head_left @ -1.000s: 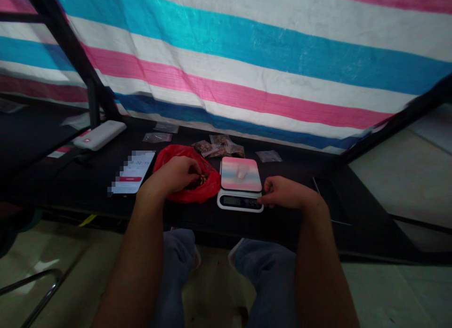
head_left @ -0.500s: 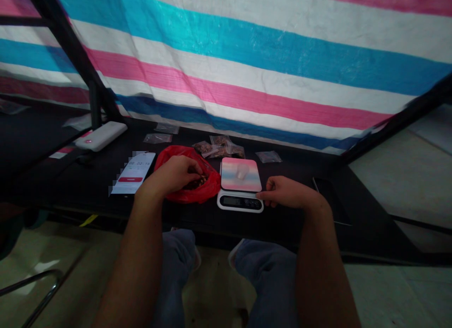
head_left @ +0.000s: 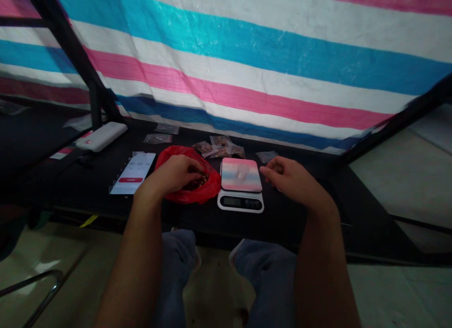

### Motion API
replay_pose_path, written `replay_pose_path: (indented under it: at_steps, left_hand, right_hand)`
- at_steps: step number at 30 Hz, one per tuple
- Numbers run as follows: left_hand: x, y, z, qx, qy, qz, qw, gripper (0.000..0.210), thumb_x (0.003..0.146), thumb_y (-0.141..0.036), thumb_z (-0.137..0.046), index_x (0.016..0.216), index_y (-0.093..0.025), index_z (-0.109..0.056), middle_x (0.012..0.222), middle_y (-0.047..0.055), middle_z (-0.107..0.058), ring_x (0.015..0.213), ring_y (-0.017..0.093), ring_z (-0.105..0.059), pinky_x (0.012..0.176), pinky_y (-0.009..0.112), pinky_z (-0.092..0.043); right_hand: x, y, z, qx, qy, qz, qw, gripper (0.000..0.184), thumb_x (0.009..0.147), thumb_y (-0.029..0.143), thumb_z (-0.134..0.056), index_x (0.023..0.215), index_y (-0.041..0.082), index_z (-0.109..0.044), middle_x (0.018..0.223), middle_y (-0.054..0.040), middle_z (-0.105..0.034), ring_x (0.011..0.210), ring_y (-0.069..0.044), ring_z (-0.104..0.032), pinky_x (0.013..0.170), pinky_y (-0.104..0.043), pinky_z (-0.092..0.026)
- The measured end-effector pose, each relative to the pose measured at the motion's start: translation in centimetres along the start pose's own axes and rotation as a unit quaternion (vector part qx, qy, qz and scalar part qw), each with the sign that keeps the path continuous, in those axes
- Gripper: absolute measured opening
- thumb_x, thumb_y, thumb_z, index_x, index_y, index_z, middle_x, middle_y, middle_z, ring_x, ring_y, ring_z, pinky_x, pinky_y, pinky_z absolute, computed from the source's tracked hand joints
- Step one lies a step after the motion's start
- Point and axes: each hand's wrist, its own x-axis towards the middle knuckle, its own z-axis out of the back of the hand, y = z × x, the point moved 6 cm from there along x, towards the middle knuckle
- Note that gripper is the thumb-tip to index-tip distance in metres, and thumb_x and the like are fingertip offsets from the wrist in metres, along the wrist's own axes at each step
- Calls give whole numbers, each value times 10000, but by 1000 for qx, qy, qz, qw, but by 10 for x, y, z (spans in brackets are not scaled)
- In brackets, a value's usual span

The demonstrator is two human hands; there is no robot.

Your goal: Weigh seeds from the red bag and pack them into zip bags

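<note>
My left hand [head_left: 180, 172] is inside the rim of an open red plastic bag [head_left: 208, 191], fingers bent and pressed together among small brown pieces [head_left: 202, 181]. What kind these pieces are cannot be made out. To the right of the bag stands a white kitchen scale [head_left: 222, 204] with a pink, cream and blue striped plate. A small clear container or bag [head_left: 242, 172] rests on that plate. Just beyond the scale's right edge hovers my right hand [head_left: 286, 177], fingers curled in and thumb pointing at the scale. Nothing shows between its fingers.
Behind the scale lie several filled clear bags [head_left: 221, 149]. Flat clear bags [head_left: 157, 138] lie further left, another [head_left: 267, 156] near my right hand. A phone [head_left: 136, 172] showing a timer and a white power bank [head_left: 106, 136] are on the left of the black table [head_left: 201, 220].
My right hand has moved away from the scale's button panel, up and slightly right, beside the plate. My left hand remains in the red bag, nearly unmoved.
</note>
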Motion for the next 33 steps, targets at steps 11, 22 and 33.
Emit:
replay_pose_path:
  at_steps: [11, 22, 33]
  left_hand:
    - [5, -40, 13, -62, -103, -60, 991, 285, 901, -286, -670, 1139, -227, -815, 1139, 16, -822, 1051, 222, -747, 974, 292, -562]
    - [41, -110, -13, -41, -88, -175, 980, 229, 918, -140, -630, 1032, -175, -826, 1044, 57, -828, 946, 205, -750, 869, 287, -547]
    - [49, -114, -28, 21, -62, -183, 981, 301, 902, -84, -608, 1081, -170, -834, 1101, 97, -820, 1007, 247, -745, 955, 333, -534]
  right_hand:
    - [5, 6, 4, 59, -47, 17, 997, 198, 924, 366, -636, 873, 176, -661, 840, -73, -756, 725, -186, -664, 644, -279, -443]
    - [8, 1, 4, 68, -49, 18, 996, 220, 930, 382, -628, 908, 170, -682, 840, -73, -753, 722, -181, -655, 628, -272, -434]
    - [6, 3, 4, 74, -40, 22, 996, 209, 932, 374, -624, 907, 176, -688, 845, -65, -756, 709, -176, -649, 628, -274, -434]
